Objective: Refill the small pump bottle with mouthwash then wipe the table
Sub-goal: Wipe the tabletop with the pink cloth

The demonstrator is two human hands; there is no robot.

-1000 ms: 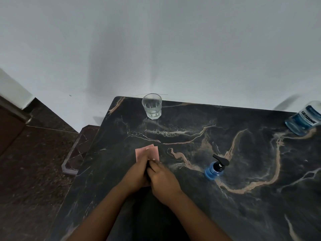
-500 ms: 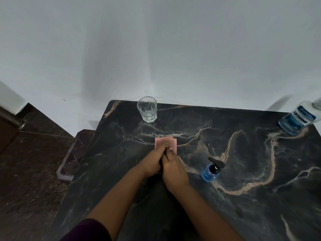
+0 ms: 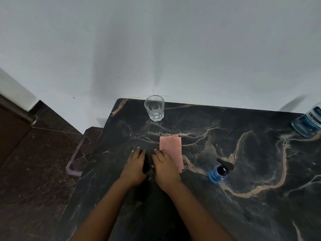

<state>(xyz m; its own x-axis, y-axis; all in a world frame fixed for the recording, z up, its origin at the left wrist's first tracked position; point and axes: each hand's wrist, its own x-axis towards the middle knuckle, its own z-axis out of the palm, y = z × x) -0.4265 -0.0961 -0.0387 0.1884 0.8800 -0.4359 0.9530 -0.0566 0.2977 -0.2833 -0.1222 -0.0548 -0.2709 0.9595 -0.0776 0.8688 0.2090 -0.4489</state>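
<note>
A folded pink cloth [image 3: 171,148] lies flat on the dark marble table [image 3: 251,214]. My right hand [image 3: 165,168] rests palm down, covering the cloth's near left corner. My left hand [image 3: 134,166] lies flat on the bare table just left of it, fingers apart, off the cloth. The small blue pump bottle [image 3: 219,172] with a black pump stands upright to the right of the cloth. The large mouthwash bottle [image 3: 308,121], part full of blue liquid, stands at the table's far right edge, partly cut off by the frame.
A clear glass [image 3: 154,107] holding some liquid stands near the table's far edge, by the white wall. The table's left edge drops to a dark tiled floor [image 3: 34,171] with a low step.
Both hands were pressed together on the cloth and slid it forward and right. Now the left hand has come off it onto the bare table, and more of the cloth shows.
</note>
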